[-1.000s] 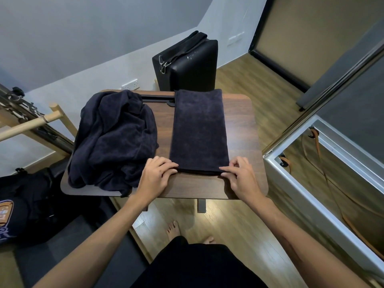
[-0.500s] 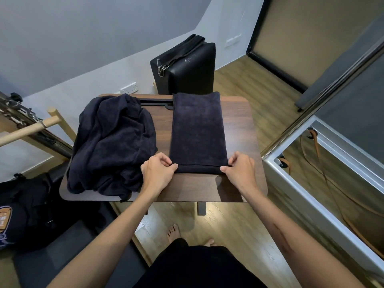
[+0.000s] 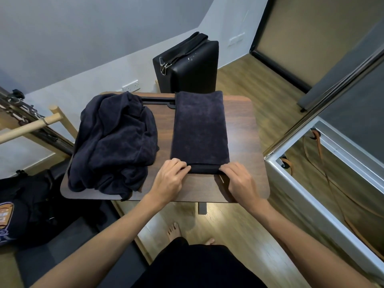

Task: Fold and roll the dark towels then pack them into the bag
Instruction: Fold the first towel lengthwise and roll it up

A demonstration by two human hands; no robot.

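Note:
A dark folded towel [image 3: 200, 129] lies as a long strip on the wooden table [image 3: 245, 132], its near end turned over into a small roll. My left hand [image 3: 169, 179] grips the roll's left end with curled fingers. At the right end of the roll, my right hand [image 3: 239, 179] grips in the same way. A heap of unfolded dark towels [image 3: 113, 142] covers the table's left half. A dark bag [image 3: 25, 206] with a printed patch sits on the floor at the left.
A black case [image 3: 187, 67] with a strap stands behind the table against the wall. A metal-framed glass unit [image 3: 324, 169] is close on the right. Wooden poles and a rack [image 3: 29, 125] stand at the left. My bare feet [image 3: 174, 231] are under the table edge.
Both hands have moved slightly forward, and the towel's near end has turned from a flat edge into a small roll.

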